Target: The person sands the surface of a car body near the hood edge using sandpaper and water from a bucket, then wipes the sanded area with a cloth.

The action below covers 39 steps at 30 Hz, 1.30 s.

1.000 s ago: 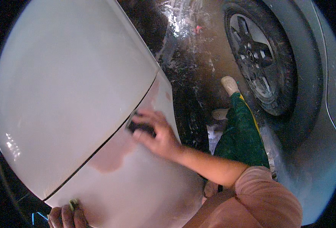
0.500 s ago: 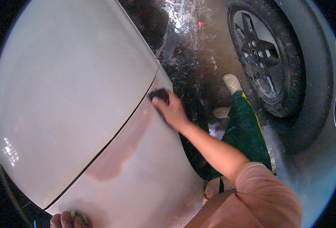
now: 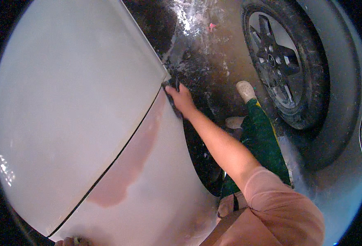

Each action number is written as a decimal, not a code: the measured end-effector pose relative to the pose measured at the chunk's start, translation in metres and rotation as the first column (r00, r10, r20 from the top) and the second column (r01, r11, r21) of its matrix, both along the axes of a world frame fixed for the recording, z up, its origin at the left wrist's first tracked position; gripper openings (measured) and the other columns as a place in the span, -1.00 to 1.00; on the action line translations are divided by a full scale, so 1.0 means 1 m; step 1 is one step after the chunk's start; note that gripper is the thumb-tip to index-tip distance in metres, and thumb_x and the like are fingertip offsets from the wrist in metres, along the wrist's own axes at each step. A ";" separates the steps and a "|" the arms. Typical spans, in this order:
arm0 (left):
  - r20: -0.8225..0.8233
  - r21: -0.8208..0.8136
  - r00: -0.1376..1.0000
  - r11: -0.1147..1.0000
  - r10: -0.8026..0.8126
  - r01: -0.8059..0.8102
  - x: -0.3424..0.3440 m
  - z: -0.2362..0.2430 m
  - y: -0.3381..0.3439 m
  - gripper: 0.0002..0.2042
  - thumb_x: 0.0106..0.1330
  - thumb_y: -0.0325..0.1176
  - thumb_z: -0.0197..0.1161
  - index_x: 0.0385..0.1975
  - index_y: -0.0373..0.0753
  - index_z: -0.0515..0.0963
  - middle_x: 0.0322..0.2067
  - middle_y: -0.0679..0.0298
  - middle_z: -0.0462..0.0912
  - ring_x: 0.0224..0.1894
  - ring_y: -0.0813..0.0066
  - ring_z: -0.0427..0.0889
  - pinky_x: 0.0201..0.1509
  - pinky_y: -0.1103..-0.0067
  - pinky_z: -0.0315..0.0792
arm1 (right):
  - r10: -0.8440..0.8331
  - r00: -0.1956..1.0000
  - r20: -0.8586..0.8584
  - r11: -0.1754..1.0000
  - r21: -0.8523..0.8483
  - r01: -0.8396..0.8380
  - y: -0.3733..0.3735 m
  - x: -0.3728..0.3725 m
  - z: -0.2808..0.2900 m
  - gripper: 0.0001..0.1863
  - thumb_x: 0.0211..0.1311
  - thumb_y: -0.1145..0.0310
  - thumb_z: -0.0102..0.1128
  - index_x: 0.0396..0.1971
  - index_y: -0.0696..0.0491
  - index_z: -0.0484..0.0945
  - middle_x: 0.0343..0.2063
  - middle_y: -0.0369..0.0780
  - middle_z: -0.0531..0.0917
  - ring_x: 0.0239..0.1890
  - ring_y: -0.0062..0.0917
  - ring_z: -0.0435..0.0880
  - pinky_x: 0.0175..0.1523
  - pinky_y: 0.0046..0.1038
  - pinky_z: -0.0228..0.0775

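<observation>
A pale car body panel [image 3: 164, 176] carries a reddish-brown patch [image 3: 125, 172] beside a dark seam. At the patch's far end, my right hand [image 3: 182, 100] is closed on a dark sanding block [image 3: 170, 85], pressed to the panel's edge near the seam corner. Most of the block is hidden by the fingers. At the lower left edge of the picture, only the curled fingers of my left hand [image 3: 69, 242] show, low on the panel. Something small and pale shows among them, too cut off to name.
A second large pale panel [image 3: 74, 102] lies across the seam. On the right stands another car with a dark-spoked wheel [image 3: 273, 61]. The wet, stained floor [image 3: 217, 53] runs between. My legs in green trousers [image 3: 263, 143] and light clogs [image 3: 246, 91] are beside the panel.
My right hand has slid the sanding block farther away along the seam to the panel's corner. My left hand has dropped lower, mostly out of the picture. The view has shifted slightly.
</observation>
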<state>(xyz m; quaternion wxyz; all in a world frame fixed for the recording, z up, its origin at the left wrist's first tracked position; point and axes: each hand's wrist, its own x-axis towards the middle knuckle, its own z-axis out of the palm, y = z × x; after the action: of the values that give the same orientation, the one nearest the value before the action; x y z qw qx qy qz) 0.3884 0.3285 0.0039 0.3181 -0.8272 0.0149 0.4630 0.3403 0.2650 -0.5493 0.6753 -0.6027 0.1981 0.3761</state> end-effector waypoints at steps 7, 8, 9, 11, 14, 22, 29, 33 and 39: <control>-0.054 0.017 0.994 0.996 0.091 -0.091 -0.010 0.015 0.002 -0.74 0.39 -0.21 0.22 0.00 -0.12 0.60 -0.01 0.16 0.60 -0.02 0.06 0.57 0.05 0.20 0.53 | 0.159 0.981 0.108 0.987 -0.044 -0.155 -0.019 -0.039 0.110 -0.53 0.30 0.15 0.28 0.02 0.23 0.56 -0.09 0.01 0.69 0.02 -0.17 0.65 0.17 -0.25 0.42; -0.056 0.017 0.994 0.996 0.093 -0.092 -0.008 0.013 0.004 -0.74 0.39 -0.21 0.23 0.00 -0.12 0.60 -0.01 0.16 0.60 -0.03 0.06 0.57 0.05 0.20 0.53 | 0.103 0.976 0.192 0.994 -0.047 -0.096 -0.018 -0.050 0.100 -0.54 0.29 0.15 0.29 -0.03 0.25 0.57 -0.13 0.06 0.68 -0.02 -0.07 0.66 0.11 -0.18 0.45; -0.052 0.001 0.994 0.995 0.097 -0.097 -0.007 0.011 0.006 -0.74 0.39 -0.21 0.24 -0.01 -0.12 0.60 -0.01 0.17 0.60 -0.03 0.07 0.57 0.04 0.21 0.53 | 0.104 0.991 0.086 0.993 -0.062 -0.099 -0.013 -0.041 0.090 -0.55 0.30 0.14 0.27 -0.01 0.21 0.58 -0.14 -0.02 0.69 -0.04 -0.24 0.65 0.13 -0.27 0.44; -0.041 -0.035 0.995 0.995 0.095 -0.097 -0.004 0.009 0.010 -0.75 0.38 -0.20 0.25 -0.02 -0.11 0.61 -0.02 0.17 0.60 -0.04 0.08 0.58 0.04 0.21 0.53 | 0.102 0.992 -0.070 0.991 -0.079 -0.107 0.001 -0.014 0.035 -0.61 0.31 0.14 0.24 -0.07 0.16 0.61 -0.24 -0.13 0.72 -0.15 -0.43 0.66 0.05 -0.34 0.46; -0.064 -0.067 0.997 0.997 0.043 -0.047 0.015 -0.002 0.019 -0.76 0.38 -0.20 0.26 -0.04 -0.10 0.62 -0.05 0.18 0.61 -0.06 0.11 0.59 0.02 0.23 0.53 | 0.098 0.984 -0.152 0.956 -0.259 -0.135 0.016 -0.005 -0.042 -0.61 0.30 0.14 0.25 -0.09 0.18 0.60 -0.27 -0.13 0.73 -0.23 -0.38 0.65 0.00 -0.28 0.46; -0.065 -0.120 0.995 0.990 0.072 -0.079 0.003 0.004 0.031 -0.75 0.43 -0.17 0.22 -0.07 -0.15 0.65 -0.10 0.17 0.63 -0.11 0.16 0.63 -0.03 0.27 0.55 | 0.072 0.997 0.001 0.997 -0.016 -0.072 -0.009 -0.019 0.061 -0.58 0.32 0.13 0.25 -0.04 0.18 0.60 -0.22 -0.06 0.72 -0.11 -0.29 0.69 0.09 -0.29 0.47; 0.002 -0.218 0.998 0.975 0.056 -0.054 0.006 0.005 0.030 -0.74 0.45 -0.17 0.20 -0.12 -0.20 0.68 -0.15 0.12 0.65 -0.22 0.14 0.65 -0.16 0.28 0.58 | 0.158 0.980 -0.120 0.984 0.097 -0.147 -0.016 -0.022 0.034 -0.51 0.32 0.12 0.26 0.10 0.17 0.56 -0.04 -0.04 0.70 0.04 -0.31 0.65 0.21 -0.33 0.41; 0.001 -0.198 0.998 0.978 0.061 -0.060 0.015 -0.002 0.019 -0.79 0.40 -0.24 0.29 -0.16 -0.23 0.69 -0.22 0.10 0.66 -0.28 0.14 0.65 -0.24 0.31 0.59 | 0.130 0.991 -0.033 0.983 0.136 -0.124 -0.036 -0.054 0.053 -0.43 0.32 0.15 0.29 0.24 0.12 0.47 0.11 -0.04 0.62 0.21 -0.27 0.56 0.37 -0.29 0.28; 0.021 -0.176 0.999 0.984 0.031 -0.027 0.024 -0.008 0.015 -0.85 0.36 -0.29 0.34 -0.24 -0.22 0.69 -0.26 0.14 0.67 -0.30 0.18 0.66 -0.23 0.31 0.59 | 0.157 0.984 -0.086 0.986 0.069 -0.151 -0.007 0.004 -0.001 -0.50 0.33 0.11 0.26 0.13 0.13 0.55 -0.03 -0.10 0.67 0.05 -0.36 0.61 0.26 -0.33 0.36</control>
<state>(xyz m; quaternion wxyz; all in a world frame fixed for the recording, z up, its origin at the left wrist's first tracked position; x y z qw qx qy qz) 0.4121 0.3439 -0.0038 0.2372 -0.8576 0.0400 0.4546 0.3438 0.2583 -0.5501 0.6527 -0.5772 0.1699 0.4603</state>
